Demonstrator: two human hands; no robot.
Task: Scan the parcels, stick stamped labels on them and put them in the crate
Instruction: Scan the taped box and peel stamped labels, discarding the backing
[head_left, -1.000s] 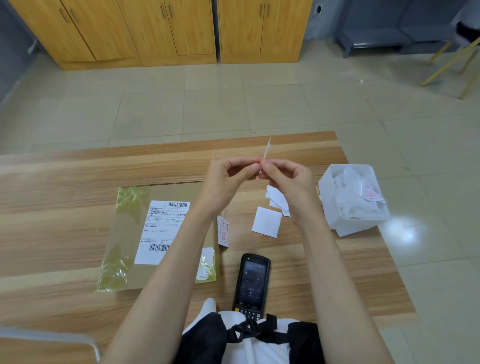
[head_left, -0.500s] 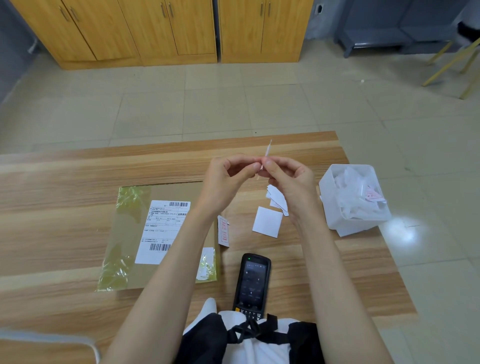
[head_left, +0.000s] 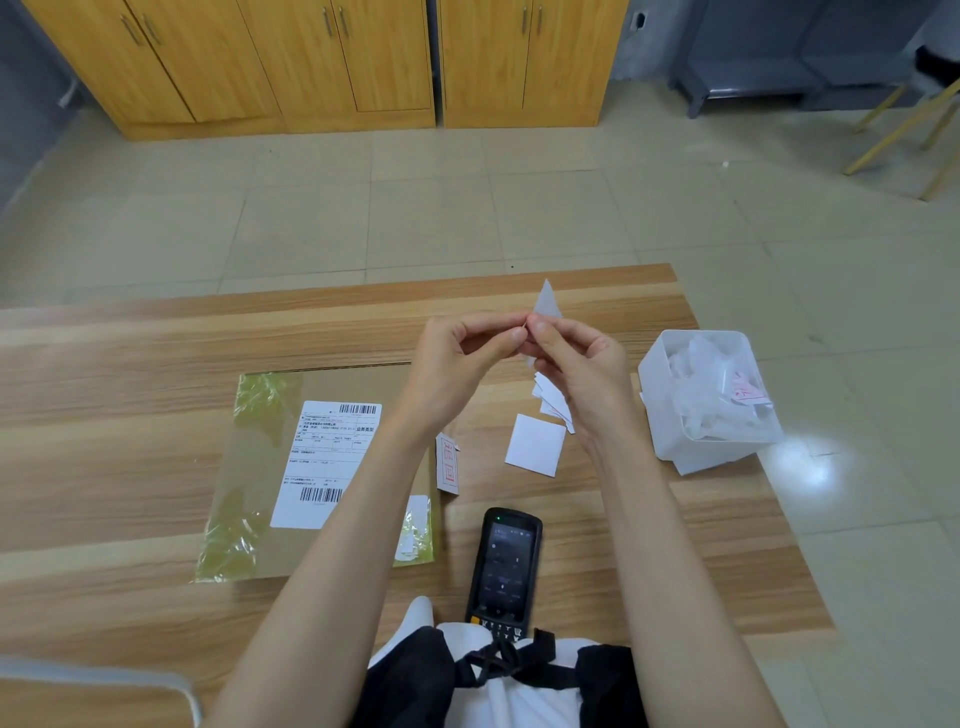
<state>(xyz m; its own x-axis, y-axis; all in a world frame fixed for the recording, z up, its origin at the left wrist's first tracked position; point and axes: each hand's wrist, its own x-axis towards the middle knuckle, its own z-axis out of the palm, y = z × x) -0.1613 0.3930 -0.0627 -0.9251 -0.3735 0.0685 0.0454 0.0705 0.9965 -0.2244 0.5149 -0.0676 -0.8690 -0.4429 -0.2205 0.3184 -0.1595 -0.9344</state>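
- Step in hand: a label (head_left: 546, 301) is being peeled from its backing, judging by the grip.
- Left hand (head_left: 457, 358) and right hand (head_left: 582, 364) both pinch the label's lower edge, fingertips meeting, above the table (head_left: 104, 415).
- Parcel (head_left: 322, 467) lies flat at 8 o'clock from the hands, untouched, printed form up.
- Stamped slip (head_left: 448, 465) lies at the parcel's right edge.
- Scanner (head_left: 506, 566) lies at 6 o'clock; the bin (head_left: 660, 395) of scraps stands at 3 o'clock.
- Next move: separate the layers, then press the sticky face onto the parcel. This calls for a fine pinch, as thin paper may curl.
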